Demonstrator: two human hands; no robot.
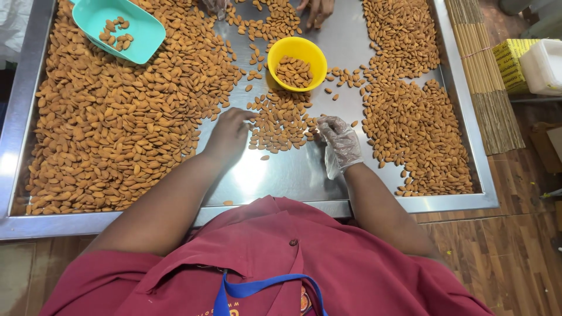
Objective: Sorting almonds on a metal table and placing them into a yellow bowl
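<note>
From the head camera, looking straight down, a person in a dark red top is leaning over a steel tray table (293,175) and working a small loose patch of almonds (281,120) lying just on the near side of a yellow bowl (297,63). The bowl, itself partly filled with almonds, is the handiest marker here.

The left hand (229,133), bare, is resting palm down at the near-left edge of that patch, fingers loosely curled and touching the nuts; whether it is pinching one I cannot tell. The right hand (341,142), in a thin clear glove, is sitting at the near-right edge of the patch, fingers bent inward toward the almonds, and whether they are closed on one is hidden.

Left of the bowl a broad heap of almonds (117,123) is covering the tray, with a teal scoop (120,26) holding a few nuts at its far end. Right of the bowl lies a second heap (415,111). Beyond the bowl, another person's hand (316,10) is reaching in at the far edge.

By the look of it, both hands are picking through the small patch, nut by nut. The next move, I judge, is calling for a fine pinch on single almonds without scattering the rest.
</note>
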